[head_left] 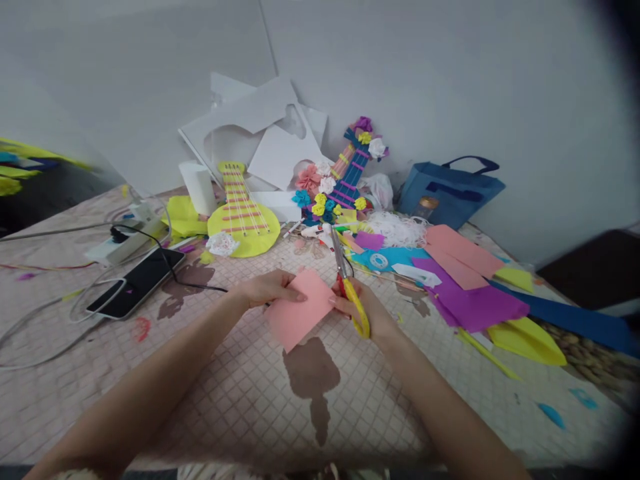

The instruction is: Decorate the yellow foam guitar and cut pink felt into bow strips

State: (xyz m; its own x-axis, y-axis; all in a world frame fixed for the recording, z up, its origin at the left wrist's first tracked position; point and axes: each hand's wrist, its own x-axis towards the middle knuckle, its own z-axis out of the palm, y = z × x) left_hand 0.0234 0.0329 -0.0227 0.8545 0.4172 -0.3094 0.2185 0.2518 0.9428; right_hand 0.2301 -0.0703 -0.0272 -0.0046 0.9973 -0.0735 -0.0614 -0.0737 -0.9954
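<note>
Left hand (pixel 275 287) holding a pink paper piece (pixel 299 319), thumb on top, gripping its far left part; paper is between the two hands, over the near middle of the bench (pixel 240 413), tilted. Right hand (pixel 369 308) holding scissors (pixel 357 305), yellow-and-red handles in the palm, blades pointing far and clear of the paper; its fingertips also at the paper's right edge, grip on the paper itself hard to tell. Far of the left hand: yellow guitar shape (pixel 256 241) with pink strips and white strings, white crumpled flower (pixel 223 244) at its left lower edge. White roll (pixel 198 189) standing left of the guitar's neck. Left side: dark phone (pixel 137 285), power strip (pixel 113 249) just beyond, cables around. Far middle: white cut boards (pixel 283 150) leaning on the wall, then a blue guitar shape (pixel 353 175) with colourful paper flowers to their right. White glue gun (pixel 317 231) just beyond the scissors' tips. Right side: white stringy pile (pixel 400 230), pink sheets (pixel 463 255), purple sheet (pixel 475 305) nearer, folded yellow sheet (pixel 529 341) nearer again and right. Blue bag (pixel 447 203) far right, jar (pixel 426 207) in front of it.
</note>
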